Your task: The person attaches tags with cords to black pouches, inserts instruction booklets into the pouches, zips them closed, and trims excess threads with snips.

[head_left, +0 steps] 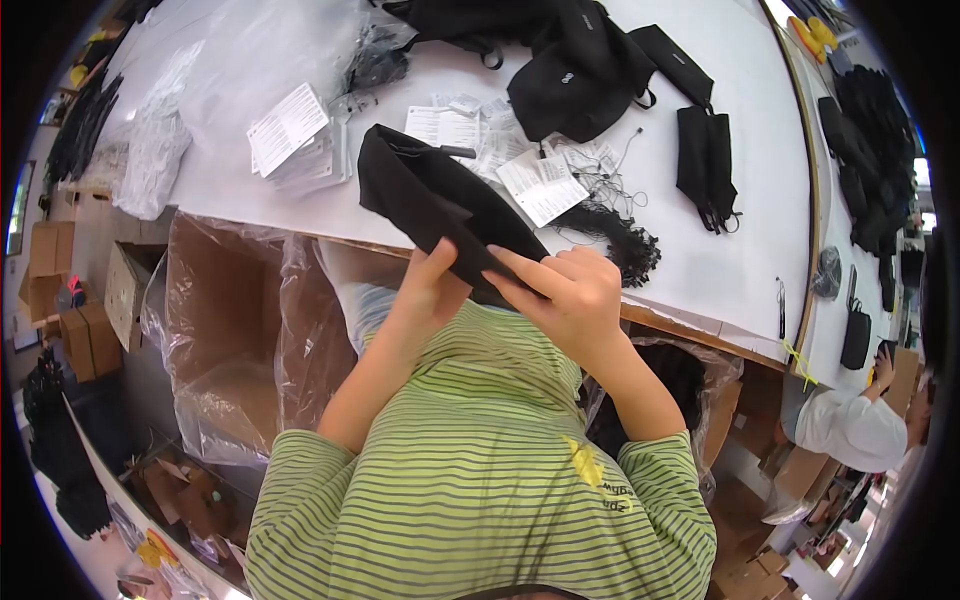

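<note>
A black fabric pouch (440,190) is held up at the table's front edge, its mouth spread toward the far left. My left hand (432,290) grips its near edge, thumb on top and the other fingers hidden behind the cloth. My right hand (565,292) pinches the same pouch from the right, fingers bent over the fabric. Just beyond it lie white printed cards (540,185) and a tangle of black tag strings (625,240).
More black pouches (580,80) lie at the back, and another pouch (706,165) rests to the right. Printed cards (290,130) and clear plastic bags (155,150) are on the left. A plastic-lined carton (225,330) stands below the edge. A co-worker (850,425) is at far right.
</note>
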The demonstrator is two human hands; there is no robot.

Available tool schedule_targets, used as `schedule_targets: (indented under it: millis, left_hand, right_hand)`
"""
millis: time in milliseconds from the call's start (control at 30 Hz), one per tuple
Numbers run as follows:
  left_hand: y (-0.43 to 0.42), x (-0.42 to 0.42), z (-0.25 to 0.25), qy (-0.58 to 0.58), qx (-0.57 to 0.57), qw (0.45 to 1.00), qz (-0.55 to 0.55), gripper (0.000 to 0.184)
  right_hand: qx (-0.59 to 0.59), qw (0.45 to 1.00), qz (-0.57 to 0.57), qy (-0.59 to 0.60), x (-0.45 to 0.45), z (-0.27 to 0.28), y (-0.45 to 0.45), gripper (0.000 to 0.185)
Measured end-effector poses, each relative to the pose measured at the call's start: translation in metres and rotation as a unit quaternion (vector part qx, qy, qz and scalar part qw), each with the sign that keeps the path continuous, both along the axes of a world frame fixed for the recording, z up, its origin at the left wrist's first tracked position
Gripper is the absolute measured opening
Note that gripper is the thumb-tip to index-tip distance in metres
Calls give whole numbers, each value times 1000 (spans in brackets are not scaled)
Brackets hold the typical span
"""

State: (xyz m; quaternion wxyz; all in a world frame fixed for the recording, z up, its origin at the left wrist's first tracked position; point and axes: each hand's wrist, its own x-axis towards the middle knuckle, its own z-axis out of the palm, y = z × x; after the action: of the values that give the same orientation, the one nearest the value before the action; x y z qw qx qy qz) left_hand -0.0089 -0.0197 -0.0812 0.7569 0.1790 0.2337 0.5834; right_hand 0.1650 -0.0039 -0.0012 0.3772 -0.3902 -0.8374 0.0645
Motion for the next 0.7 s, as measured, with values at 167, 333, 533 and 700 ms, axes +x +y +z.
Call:
schedule_targets:
  millis: [167,333,533,700]
  left_hand:
    - [-2,-3,5,-19,-79,996,37,41]
    - [0,-3,3,-47,-73,996,1,52]
    - [9,-7,-7,-80,12,996,-40,51]
    - [9,-11,-15,-16,18,999,-33,50]
  right_hand:
    - [-27,998,3,-48,-1,-3,2,24]
    - [-28,998,25,-54,-1,-2,1,22]
    - [5,996,-2,84,-3,-9,-9,13]
    - [-92,993,-39,69,-3,-4,-14,21]
